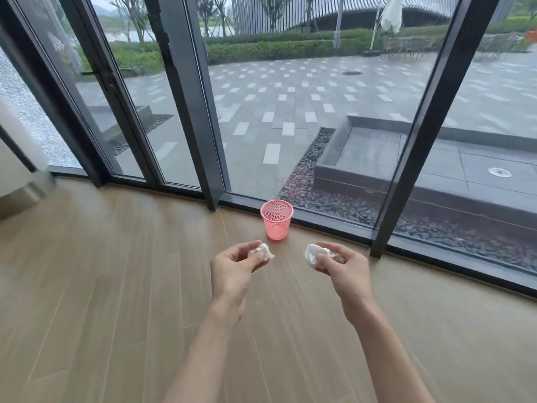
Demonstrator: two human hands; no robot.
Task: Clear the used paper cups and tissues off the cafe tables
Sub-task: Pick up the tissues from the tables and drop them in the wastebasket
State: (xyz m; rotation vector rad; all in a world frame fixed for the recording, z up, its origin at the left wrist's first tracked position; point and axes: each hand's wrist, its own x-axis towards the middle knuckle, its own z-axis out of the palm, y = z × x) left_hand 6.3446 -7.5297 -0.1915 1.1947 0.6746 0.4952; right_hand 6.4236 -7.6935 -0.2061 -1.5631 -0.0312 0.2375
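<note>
Two crumpled white tissues, one per hand, held above wooden floor (116,286). Left hand (232,269) pinches small tissue wad (263,251); right hand (343,269) pinches larger tissue wad (312,255). Both forearms extended forward. Pink mesh bin (277,223) upright at floor's window edge, just beyond hands.

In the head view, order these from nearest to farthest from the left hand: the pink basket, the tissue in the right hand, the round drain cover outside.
From the left hand:
1. Tissue in the right hand, just across to the right.
2. Pink basket, ahead by the window.
3. Round drain cover, outside, far right.
</note>
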